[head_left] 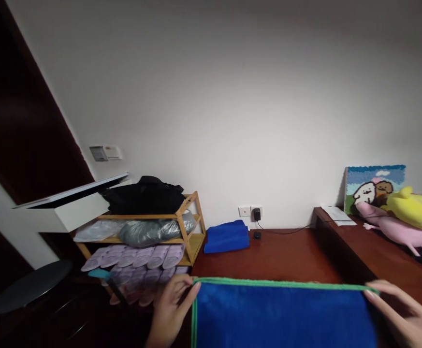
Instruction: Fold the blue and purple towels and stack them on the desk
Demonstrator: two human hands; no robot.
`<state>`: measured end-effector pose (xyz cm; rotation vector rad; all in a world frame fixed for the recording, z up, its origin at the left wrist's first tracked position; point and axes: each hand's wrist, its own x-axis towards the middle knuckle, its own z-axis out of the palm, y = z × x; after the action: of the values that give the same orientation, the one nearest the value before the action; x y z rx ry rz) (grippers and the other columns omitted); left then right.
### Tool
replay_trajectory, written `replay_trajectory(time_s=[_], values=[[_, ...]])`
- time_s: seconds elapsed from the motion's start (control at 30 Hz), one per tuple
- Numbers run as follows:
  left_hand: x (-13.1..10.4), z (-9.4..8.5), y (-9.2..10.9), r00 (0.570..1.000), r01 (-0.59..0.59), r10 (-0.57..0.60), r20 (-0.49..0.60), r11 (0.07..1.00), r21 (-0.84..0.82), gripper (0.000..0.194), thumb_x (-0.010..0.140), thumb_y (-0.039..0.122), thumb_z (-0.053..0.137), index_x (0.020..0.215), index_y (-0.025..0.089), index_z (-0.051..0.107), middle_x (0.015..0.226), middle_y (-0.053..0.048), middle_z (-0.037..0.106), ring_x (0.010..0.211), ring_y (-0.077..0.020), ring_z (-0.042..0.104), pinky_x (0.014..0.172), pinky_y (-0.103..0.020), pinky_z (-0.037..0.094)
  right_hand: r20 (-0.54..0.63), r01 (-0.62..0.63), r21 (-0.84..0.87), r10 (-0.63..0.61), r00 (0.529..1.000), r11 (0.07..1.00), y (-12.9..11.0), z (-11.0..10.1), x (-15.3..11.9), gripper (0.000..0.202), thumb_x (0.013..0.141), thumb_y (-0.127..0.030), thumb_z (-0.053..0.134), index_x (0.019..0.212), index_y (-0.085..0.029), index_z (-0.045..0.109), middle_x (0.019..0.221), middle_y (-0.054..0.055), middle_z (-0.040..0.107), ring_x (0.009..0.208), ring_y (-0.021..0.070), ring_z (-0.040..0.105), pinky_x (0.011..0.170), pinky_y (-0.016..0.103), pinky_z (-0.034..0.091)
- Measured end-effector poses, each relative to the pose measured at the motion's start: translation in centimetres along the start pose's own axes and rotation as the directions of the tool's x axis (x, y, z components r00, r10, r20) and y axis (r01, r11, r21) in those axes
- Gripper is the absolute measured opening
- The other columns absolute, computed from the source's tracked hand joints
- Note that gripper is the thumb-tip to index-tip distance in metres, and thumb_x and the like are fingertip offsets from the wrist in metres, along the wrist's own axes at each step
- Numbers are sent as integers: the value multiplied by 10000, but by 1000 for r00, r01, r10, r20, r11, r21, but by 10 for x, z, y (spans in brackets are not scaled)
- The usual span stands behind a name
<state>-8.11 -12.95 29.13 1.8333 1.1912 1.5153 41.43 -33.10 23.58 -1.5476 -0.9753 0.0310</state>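
Note:
Stretched between my two hands is a blue towel [283,316] with a green edge, its top border nearly level. My left hand [176,307] pinches the upper left corner between thumb and fingers. At the upper right corner, my right hand [402,309] grips the green edge the same way. The towel's lower part runs out of view at the bottom. Beyond it, a folded blue cloth [227,237] lies on the reddish-brown wooden table [286,253] against the wall.
A wooden rack [189,232] on the left carries a black bag [145,195], plastic-wrapped items and several lilac slippers [156,256]. A white box [69,210] and a dark round stool [31,285] stand beside it. Plush toys [395,224] lie right; a cord runs from a plugged adapter [256,214].

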Motion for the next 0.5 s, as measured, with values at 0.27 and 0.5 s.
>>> replay_trajectory(time_s=[0.27, 0.5], values=[[45, 119, -108, 991, 20, -43, 130, 983, 180, 354, 930, 488, 493, 1078, 206, 647, 1130, -106, 763, 1083, -249, 724, 997, -424, 565, 94, -253, -92, 262, 961, 963, 69, 168, 60, 679, 755, -733, 513, 1039, -156, 731, 993, 155, 767, 956, 320, 715, 879, 429, 577], [-63, 159, -184, 872, -285, 21, 489, 833, 474, 428, 1026, 409, 398, 1340, 280, 659, 1526, -60, 554, 1403, -248, 513, 1167, -434, 445, 212, -70, -412, 170, 962, 908, 116, 232, -71, 608, 892, -570, 328, 1243, -225, 685, 1347, 158, 648, 1289, 368, 572, 1129, 528, 412]])
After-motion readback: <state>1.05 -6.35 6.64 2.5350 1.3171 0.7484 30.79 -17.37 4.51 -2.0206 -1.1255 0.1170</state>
